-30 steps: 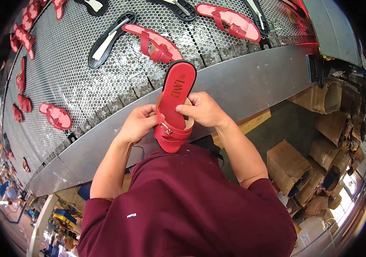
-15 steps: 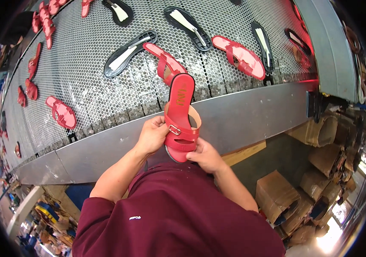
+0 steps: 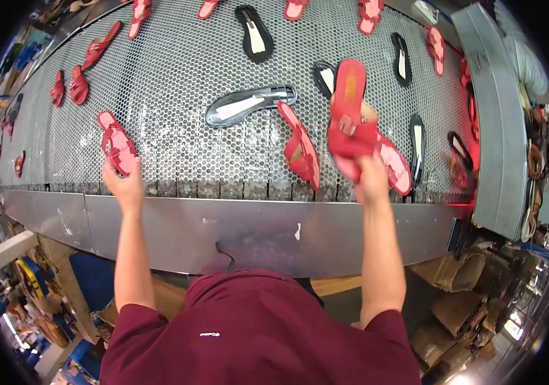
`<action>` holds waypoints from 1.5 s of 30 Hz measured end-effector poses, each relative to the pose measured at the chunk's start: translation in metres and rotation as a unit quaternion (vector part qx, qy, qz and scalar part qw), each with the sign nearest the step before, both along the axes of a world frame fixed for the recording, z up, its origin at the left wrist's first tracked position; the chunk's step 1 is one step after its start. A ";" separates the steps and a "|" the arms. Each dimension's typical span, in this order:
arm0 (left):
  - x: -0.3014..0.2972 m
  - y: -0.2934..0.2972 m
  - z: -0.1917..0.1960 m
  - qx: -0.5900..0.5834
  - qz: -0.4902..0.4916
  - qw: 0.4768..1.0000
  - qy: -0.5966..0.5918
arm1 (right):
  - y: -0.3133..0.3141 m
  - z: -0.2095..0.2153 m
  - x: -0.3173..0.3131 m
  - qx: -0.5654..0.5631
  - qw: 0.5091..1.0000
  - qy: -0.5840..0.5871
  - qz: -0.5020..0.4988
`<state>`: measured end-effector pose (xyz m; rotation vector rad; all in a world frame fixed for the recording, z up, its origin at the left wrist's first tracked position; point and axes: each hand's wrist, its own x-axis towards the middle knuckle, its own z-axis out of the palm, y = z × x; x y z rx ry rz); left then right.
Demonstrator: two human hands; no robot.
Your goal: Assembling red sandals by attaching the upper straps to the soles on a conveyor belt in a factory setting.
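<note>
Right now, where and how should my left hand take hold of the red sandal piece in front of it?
Take the red sandal piece by its broad near end, probably best from your side of the conveyor, thumb right, fingers left. It lies lengthwise with its narrower end away, so the broad end faces your left hand.

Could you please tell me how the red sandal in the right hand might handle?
The red sandal seems fairly stiff: its heel end extends beyond the right hand without visible sagging. It is probably light, since one hand holds it near the toe. Its long, flat shape suggests it would slide rather than roll.
</note>
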<state>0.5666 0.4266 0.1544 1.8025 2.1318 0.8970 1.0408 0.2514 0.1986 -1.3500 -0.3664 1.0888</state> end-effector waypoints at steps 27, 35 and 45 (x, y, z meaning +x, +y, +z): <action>0.156 0.058 -0.026 -0.128 -0.269 0.950 0.089 | -0.051 0.060 -0.075 -0.034 0.780 -0.504 0.369; 0.204 0.072 -0.043 -0.232 -0.155 0.951 0.130 | -0.173 0.033 -0.094 -0.240 0.873 -0.324 0.275; 0.095 0.062 0.052 -0.207 -0.243 0.881 -0.348 | -0.224 0.014 -0.090 -0.276 0.929 -0.169 0.178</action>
